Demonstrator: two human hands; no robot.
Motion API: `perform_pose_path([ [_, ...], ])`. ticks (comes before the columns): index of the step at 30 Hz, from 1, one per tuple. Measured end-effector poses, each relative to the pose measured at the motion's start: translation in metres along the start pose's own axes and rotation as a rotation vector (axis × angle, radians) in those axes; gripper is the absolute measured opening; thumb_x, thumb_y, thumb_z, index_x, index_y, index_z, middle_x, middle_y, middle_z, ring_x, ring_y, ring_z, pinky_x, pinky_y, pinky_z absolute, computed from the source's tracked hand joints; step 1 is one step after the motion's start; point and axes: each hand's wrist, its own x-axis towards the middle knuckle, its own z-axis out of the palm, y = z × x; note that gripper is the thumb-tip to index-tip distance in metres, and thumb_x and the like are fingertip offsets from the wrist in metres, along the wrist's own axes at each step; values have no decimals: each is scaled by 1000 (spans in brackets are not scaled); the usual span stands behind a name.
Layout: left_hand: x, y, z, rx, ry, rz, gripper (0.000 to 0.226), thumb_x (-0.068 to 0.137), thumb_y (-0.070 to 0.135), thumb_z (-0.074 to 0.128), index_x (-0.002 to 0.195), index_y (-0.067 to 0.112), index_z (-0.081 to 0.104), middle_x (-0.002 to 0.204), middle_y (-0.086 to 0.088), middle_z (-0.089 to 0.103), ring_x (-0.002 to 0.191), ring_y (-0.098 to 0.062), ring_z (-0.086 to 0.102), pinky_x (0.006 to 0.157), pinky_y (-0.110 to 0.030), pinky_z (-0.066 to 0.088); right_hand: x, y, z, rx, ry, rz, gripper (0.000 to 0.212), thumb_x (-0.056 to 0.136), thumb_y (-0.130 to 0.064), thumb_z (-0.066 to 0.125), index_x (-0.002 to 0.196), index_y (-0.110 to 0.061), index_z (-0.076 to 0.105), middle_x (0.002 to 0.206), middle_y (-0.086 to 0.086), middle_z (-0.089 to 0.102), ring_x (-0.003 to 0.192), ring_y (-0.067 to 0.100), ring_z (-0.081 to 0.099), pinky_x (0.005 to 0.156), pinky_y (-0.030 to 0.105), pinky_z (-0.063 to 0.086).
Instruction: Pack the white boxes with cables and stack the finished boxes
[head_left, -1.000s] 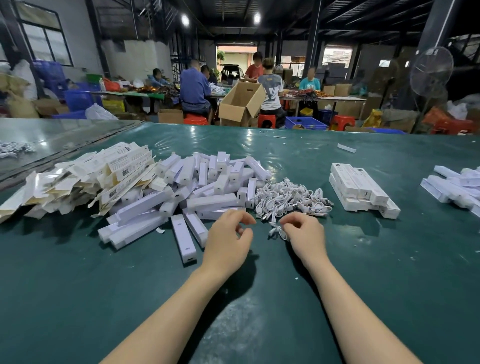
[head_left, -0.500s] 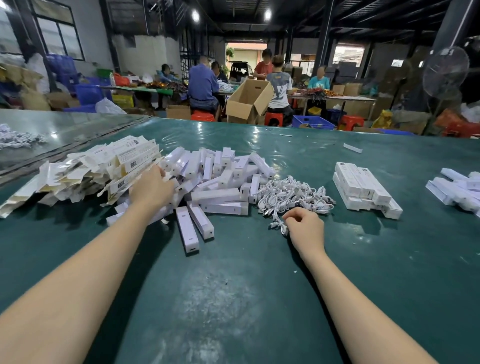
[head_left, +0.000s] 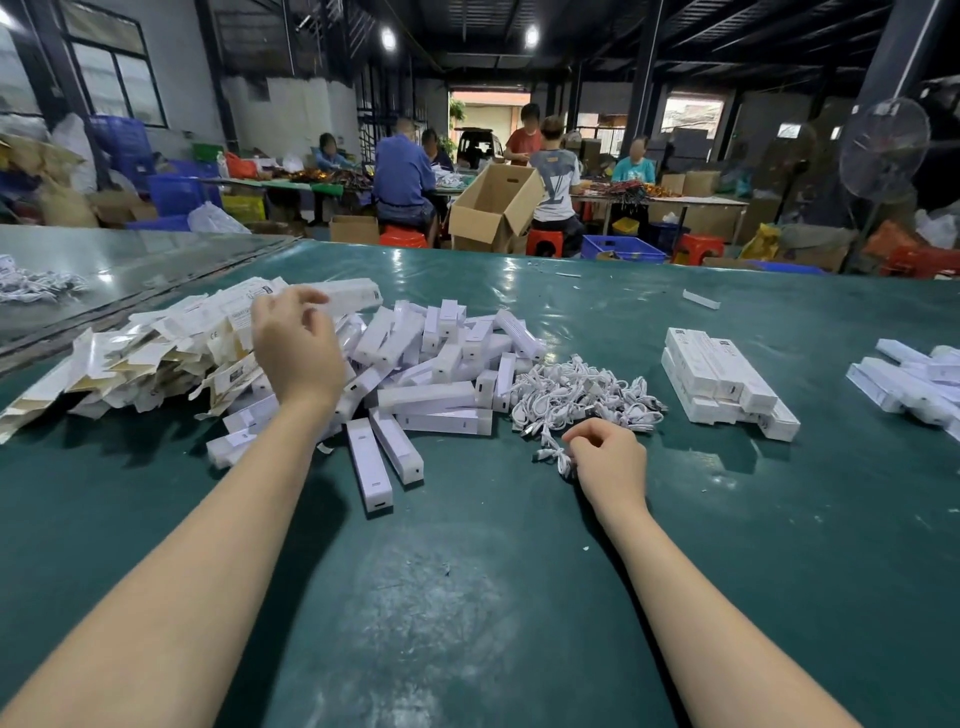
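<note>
Care lies in taking one only: left hand (head_left: 298, 353), curled, hovers over the far-left heap of flat printed card cartons (head_left: 156, 353), whether gripping one I cannot tell; right hand (head_left: 610, 462) clenches a coiled white cable (head_left: 553, 457) beside the white cable pile (head_left: 582, 389); lift a single carton clear of the long white boxes (head_left: 431, 364); stacked finished boxes (head_left: 722, 379) sit right.

Single head-worn wide-angle view, forward and down over the green table (head_left: 779, 571)
</note>
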Motion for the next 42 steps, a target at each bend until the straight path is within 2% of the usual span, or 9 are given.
perform_pose_path([
  [5, -18, 26, -11, -450, 102, -358, 28, 84, -5, 43, 79, 21, 53, 83, 4, 48, 75, -6, 53, 69, -18, 51, 0, 2, 0, 45, 22, 2, 24, 77, -1, 52, 65, -19, 62, 59, -6, 56, 65, 18, 49, 63, 24, 34],
  [8, -56, 40, -6, -873, -178, -575, 28, 89, -10, 43, 77, 14, 52, 91, -5, 52, 80, -14, 61, 64, -16, 54, -3, -2, 0, 232, 18, -15, 24, 85, -17, 58, 62, -23, 58, 58, -7, 53, 64, 20, 48, 64, 29, 38],
  [11, -91, 50, 3, -952, -534, -725, 26, 89, -12, 41, 76, 8, 52, 91, -13, 55, 77, -23, 60, 64, -22, 57, -7, -6, -9, 604, -25, 38, 15, 87, -37, 57, 81, -24, 53, 70, 0, 59, 55, 18, 52, 51, 22, 39],
  [17, -103, 35, 2, -801, -820, -662, 23, 89, -8, 46, 87, 14, 54, 90, -6, 57, 71, -17, 62, 55, -22, 55, -5, -3, -30, 1058, -45, 289, 4, 88, -28, 55, 88, -25, 53, 61, -8, 65, 44, 9, 57, 40, 13, 37],
  [23, -105, 23, -4, -235, -1165, -283, 12, 83, 19, 65, 89, 28, 60, 78, 3, 52, 56, -3, 49, 53, -17, 42, -2, -5, -27, 951, -22, 237, 12, 85, -15, 62, 77, -20, 54, 50, -10, 62, 44, 3, 57, 39, 16, 43],
  [29, -110, 31, -5, -254, -1385, -144, 4, 85, 35, 61, 89, 34, 59, 91, 13, 64, 73, 1, 56, 64, -12, 44, 1, -2, -24, 959, 61, 300, 11, 84, -17, 63, 78, -20, 54, 46, -12, 59, 41, 1, 55, 39, 14, 42],
  [33, -119, 37, -4, -333, -1412, -113, 20, 82, 23, 67, 82, 24, 47, 84, 8, 64, 73, -7, 56, 68, -20, 42, -6, -8, -17, 938, 13, 291, 13, 87, -21, 59, 77, -20, 51, 43, -12, 55, 39, 2, 53, 40, 17, 42],
  [36, -117, 39, -2, -337, -1188, -70, 26, 76, 15, 73, 74, 21, 47, 82, 6, 64, 77, -14, 59, 69, -23, 42, -13, -13, -9, 855, -102, 227, 16, 87, -20, 60, 78, -18, 47, 41, -8, 49, 29, 4, 36, 32, 10, 25],
  [42, -113, 35, -2, -491, -1160, -292, 25, 75, 11, 74, 85, 18, 52, 94, -6, 69, 80, -19, 62, 79, -36, 50, -29, -25, 5, 838, -326, 251, 14, 83, -9, 63, 75, -13, 53, 45, -4, 54, 26, 5, 32, 30, 8, 18],
])
